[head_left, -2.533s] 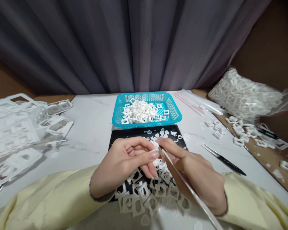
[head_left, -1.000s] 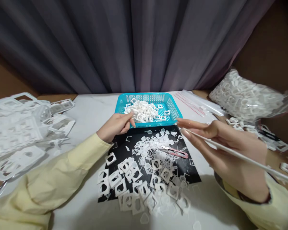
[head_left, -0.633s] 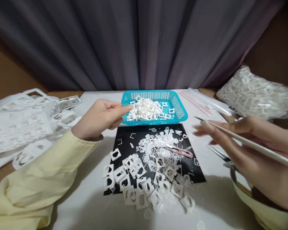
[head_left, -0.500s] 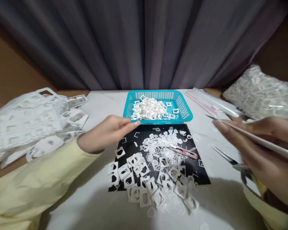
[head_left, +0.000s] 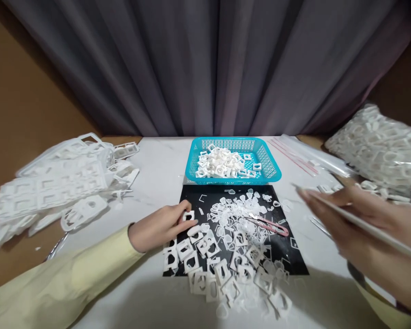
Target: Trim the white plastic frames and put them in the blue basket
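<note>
My left hand (head_left: 160,227) is closed with thumb and fingers on a small white plastic frame (head_left: 188,215), above the left side of the black mat (head_left: 195,194). My right hand (head_left: 373,228) grips a slim white-handled tool (head_left: 356,217) like a pen. Its thin dark tip is blurred and points left, away from the mat. Several white frames with cut-outs (head_left: 191,262) lie along the mat's near left edge and over it. Thin translucent scraps (head_left: 238,210) are heaped mid-mat, with a pink-handled tool (head_left: 270,226) among them.
Behind the mat stands a blue basket (head_left: 233,181) holding white frames. White moulded sheets (head_left: 58,183) are stacked at left. A full clear bag (head_left: 380,146) and flat plastic bags (head_left: 318,155) lie at right. Another metal tool (head_left: 320,226) is partly behind my right hand.
My left hand has moved down from the basket's front edge to the mat and now holds a white frame. My right hand still holds the tool. The view has shifted slightly.
</note>
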Available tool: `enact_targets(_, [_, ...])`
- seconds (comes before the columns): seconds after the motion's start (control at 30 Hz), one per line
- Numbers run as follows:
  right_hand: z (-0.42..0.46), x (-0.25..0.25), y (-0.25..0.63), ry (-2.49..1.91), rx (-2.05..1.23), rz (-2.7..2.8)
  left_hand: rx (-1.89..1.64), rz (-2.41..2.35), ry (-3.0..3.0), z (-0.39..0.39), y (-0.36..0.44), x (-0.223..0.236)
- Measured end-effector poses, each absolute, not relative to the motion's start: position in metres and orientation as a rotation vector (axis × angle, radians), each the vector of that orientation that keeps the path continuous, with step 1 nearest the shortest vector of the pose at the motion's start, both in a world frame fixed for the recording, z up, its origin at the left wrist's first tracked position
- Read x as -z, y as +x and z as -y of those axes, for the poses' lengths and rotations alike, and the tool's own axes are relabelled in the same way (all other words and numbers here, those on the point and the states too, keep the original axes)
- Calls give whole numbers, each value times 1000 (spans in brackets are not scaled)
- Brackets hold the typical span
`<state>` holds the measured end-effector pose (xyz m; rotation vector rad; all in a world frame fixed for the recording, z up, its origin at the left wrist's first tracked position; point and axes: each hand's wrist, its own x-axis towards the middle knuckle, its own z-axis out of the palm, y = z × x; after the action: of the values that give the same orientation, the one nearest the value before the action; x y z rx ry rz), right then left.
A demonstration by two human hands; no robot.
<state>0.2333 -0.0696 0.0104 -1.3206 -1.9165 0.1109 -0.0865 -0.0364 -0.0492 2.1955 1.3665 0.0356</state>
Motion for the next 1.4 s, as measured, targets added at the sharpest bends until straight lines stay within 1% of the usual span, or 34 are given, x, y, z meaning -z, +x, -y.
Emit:
enact_targets(0.07, [69,-8,220,-1273,-255,1976,-152,-1275,2151,35,-74,43])
enact_targets(0.17, [67,3,211,-1231,-602,2069,-422,-1069,1967,39,-52,38])
enact_targets(0.23, [65,11,208,-1198,-816,2088,-536,-966,1895,42,-39,38])
enact_targets(0.3, [65,17,204,-1166,-917,2065,-607,-901,1857,45,-29,38])
enact_targets(0.4, [65,23,199,-1081,-888,2055,-668,-851,1846,46,-20,38])
enact_targets(0.6, [65,36,200,-787,-580,2168,-611,-832,1890,47,-15,31])
enact_targets(0.77, [71,48,198,-698,-342,2162,-627,-857,1616,45,-7,35])
enact_targets(0.87, [74,53,195,-692,-264,2145,-631,-915,1467,43,-3,42])
enact_targets(0.97, [75,53,194,-667,-298,2132,-581,-894,1469,42,-3,47])
enact_targets(1.17, [73,48,191,-710,-521,2003,-625,-873,1505,41,-5,40])
enact_targets(1.4, [72,47,190,-705,-622,1972,-627,-891,1503,42,-8,41])
